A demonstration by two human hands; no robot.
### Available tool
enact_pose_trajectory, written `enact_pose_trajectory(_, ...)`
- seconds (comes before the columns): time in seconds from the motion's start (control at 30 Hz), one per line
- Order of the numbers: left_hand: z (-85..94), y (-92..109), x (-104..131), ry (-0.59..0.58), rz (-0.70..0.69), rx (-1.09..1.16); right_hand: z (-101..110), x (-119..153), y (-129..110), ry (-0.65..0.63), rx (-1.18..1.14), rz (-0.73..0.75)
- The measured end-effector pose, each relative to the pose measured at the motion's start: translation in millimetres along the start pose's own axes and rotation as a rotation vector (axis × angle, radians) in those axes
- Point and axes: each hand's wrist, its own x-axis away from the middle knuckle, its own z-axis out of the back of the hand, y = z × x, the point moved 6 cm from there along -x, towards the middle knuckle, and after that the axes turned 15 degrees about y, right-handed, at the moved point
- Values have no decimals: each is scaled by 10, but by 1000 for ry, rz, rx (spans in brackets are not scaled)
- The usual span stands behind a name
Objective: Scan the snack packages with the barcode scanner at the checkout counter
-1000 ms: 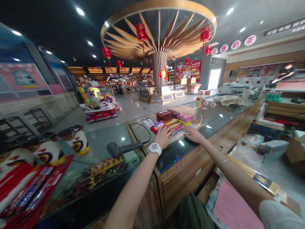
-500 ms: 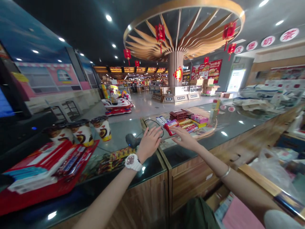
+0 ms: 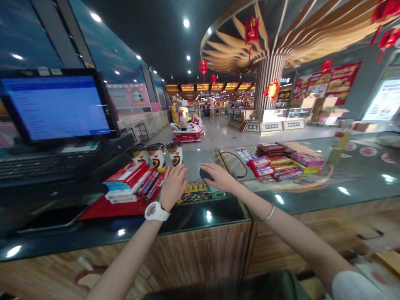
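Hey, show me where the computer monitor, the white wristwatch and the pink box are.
Computer monitor (image 3: 61, 109): head view, on the middle of its lit screen.
White wristwatch (image 3: 160, 214): head view, on its band.
Pink box (image 3: 308, 159): head view, on its upper face.

My long, shiny counter (image 3: 200, 214) has a glass top. On my left are a big screen (image 3: 62, 106), black keys (image 3: 43, 166) and a red sheet (image 3: 108, 208) with packs (image 3: 131, 181) piled on it. Three cups (image 3: 157, 158) stand behind the packs. A dark scanner (image 3: 204, 174) is near the middle. Bright snacks (image 3: 278, 163) lie to my right.
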Motion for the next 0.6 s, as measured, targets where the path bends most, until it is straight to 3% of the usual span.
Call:
enact_pose_trajectory(0.27,232,-495,370,5,109,-221,-813,-441,-292,-106,-104,126)
enact_pose_trajectory(0.43,223,-715,444,9,210,-262,-1281,-613,-419,-151,-147,158)
enact_pose_trajectory(0.6,127,-760,545,-29,247,-273,-1765,-664,-466,-229,-148,149)
